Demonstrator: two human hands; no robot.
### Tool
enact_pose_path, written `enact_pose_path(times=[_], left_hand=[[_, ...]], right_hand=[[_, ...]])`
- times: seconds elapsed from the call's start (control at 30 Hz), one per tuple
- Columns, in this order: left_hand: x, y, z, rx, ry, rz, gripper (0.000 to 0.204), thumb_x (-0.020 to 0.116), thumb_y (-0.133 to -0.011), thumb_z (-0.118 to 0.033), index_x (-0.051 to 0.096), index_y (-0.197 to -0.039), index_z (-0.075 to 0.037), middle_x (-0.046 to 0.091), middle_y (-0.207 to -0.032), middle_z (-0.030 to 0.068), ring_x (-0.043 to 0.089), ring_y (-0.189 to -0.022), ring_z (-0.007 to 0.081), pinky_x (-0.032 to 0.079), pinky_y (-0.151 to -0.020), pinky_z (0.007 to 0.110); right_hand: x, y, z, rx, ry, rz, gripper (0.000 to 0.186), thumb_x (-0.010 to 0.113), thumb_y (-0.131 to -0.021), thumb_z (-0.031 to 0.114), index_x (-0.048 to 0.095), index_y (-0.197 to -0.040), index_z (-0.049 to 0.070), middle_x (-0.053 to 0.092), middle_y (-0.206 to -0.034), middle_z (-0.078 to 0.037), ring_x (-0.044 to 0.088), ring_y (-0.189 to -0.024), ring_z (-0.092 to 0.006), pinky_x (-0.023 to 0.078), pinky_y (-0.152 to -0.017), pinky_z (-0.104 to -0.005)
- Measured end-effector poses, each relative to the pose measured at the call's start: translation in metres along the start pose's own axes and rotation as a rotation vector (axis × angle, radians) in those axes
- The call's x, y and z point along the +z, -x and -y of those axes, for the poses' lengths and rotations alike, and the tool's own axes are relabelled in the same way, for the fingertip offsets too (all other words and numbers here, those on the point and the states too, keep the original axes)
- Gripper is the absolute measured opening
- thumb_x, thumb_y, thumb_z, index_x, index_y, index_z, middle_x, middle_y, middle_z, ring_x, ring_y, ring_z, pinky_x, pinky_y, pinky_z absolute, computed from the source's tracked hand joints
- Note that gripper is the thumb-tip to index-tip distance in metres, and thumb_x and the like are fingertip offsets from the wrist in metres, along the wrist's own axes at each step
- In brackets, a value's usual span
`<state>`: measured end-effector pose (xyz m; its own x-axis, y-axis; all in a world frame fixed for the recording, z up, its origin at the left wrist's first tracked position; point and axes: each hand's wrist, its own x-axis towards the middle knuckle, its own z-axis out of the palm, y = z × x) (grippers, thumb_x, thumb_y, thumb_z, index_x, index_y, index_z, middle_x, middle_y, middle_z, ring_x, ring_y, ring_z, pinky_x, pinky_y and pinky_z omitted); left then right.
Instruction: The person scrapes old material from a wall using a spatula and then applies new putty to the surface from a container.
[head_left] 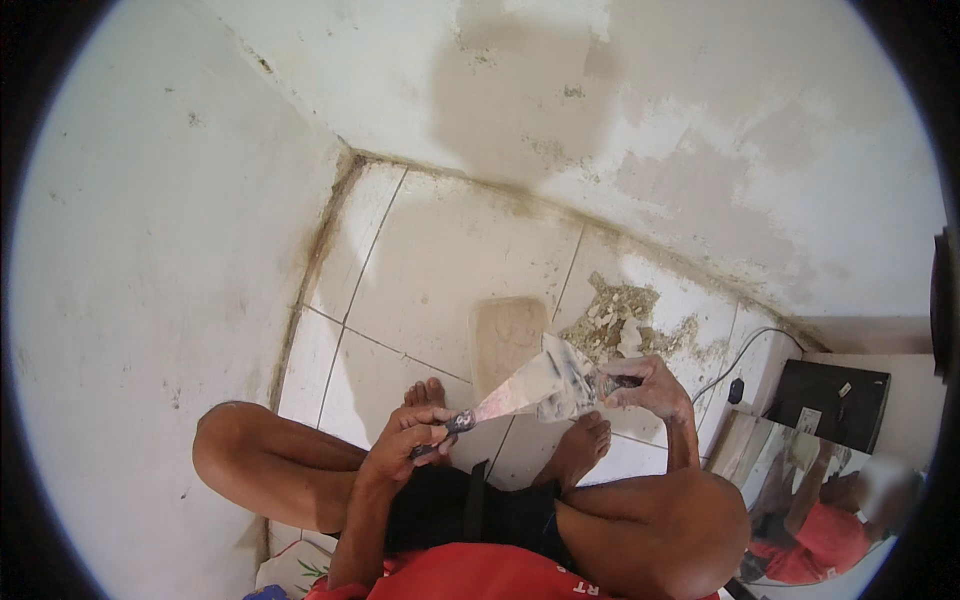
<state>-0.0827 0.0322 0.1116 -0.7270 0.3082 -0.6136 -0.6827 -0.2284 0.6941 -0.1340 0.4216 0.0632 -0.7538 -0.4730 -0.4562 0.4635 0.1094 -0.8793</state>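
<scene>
My left hand (408, 440) is closed round the dark handle of a putty knife (505, 397), whose pale, pink-tinged blade points up to the right. In my right hand (652, 388) is a second, wider putty knife (572, 388) by its dark handle, its blade smeared with white putty and dark streaks. The two blades meet or overlap in front of my knees; whether they touch is hard to tell. Just beyond them a shallow, pale rectangular tub (474, 335) stands on the tiled floor, with a beige residue inside. Both hands have whitish smears.
Crumbled plaster debris (620, 312) lies on the floor against the patched wall (690, 180). A plain wall (150, 300) rises at left. At right are a black flat device (830, 400), a cable (735, 362) and a mirror-like panel (800, 500) showing a person in red. My bare feet flank the tub's near side.
</scene>
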Motion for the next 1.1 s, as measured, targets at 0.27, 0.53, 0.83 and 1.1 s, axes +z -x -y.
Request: enact_pose_path(times=[0.27, 0.53, 0.83, 1.1], left_hand=[[0.002, -0.021, 0.012, -0.07, -0.208, -0.149, 0.033, 0.064, -0.086, -0.015, 0.069, -0.112, 0.005, 0.064, -0.073, 0.0037, 0.047, -0.046, 0.0071, 0.035, -0.041, 0.022], [0.01, -0.059, 0.043, -0.051, -1.088, -0.295, 0.05, 0.063, -0.091, -0.027, 0.054, -0.131, 0.001, 0.067, -0.083, 0.0131, 0.062, -0.085, 0.0201, 0.048, -0.075, 0.033], [0.038, 0.028, -0.06, 0.432, -1.031, -0.455, 0.067, 0.07, -0.086, -0.035, 0.047, -0.136, 0.004, 0.058, -0.127, 0.0237, 0.061, -0.104, 0.0375, 0.048, -0.088, 0.041], [0.033, 0.128, -0.181, 0.975, -1.147, -0.43, 0.043, 0.068, -0.084, -0.015, 0.058, -0.121, 0.006, 0.066, -0.111, 0.0233, 0.064, -0.098, 0.0344, 0.049, -0.089, 0.042]], right_hand=[[-0.029, 0.021, -0.018, -0.319, -0.378, -0.293, 0.043, 0.077, -0.08, 0.005, 0.066, -0.121, -0.003, 0.065, -0.08, -0.003, 0.055, -0.074, -0.0067, 0.045, -0.065, -0.0204], [0.003, -0.028, 0.041, -0.189, 0.482, -0.628, 0.046, 0.066, -0.091, 0.018, 0.058, -0.134, 0.004, 0.058, -0.09, -0.004, 0.052, -0.072, -0.0144, 0.044, -0.064, -0.0279], [0.004, -0.129, 0.05, -0.388, 1.029, -0.752, 0.035, 0.057, -0.09, 0.019, 0.058, -0.124, 0.008, 0.059, -0.101, -0.018, 0.062, -0.083, -0.0374, 0.052, -0.073, -0.0467], [0.006, -0.19, 0.066, -0.406, 1.131, -0.796, 0.026, 0.057, -0.088, 0.018, 0.06, -0.113, 0.008, 0.061, -0.103, -0.016, 0.065, -0.085, -0.0383, 0.053, -0.073, -0.047]])
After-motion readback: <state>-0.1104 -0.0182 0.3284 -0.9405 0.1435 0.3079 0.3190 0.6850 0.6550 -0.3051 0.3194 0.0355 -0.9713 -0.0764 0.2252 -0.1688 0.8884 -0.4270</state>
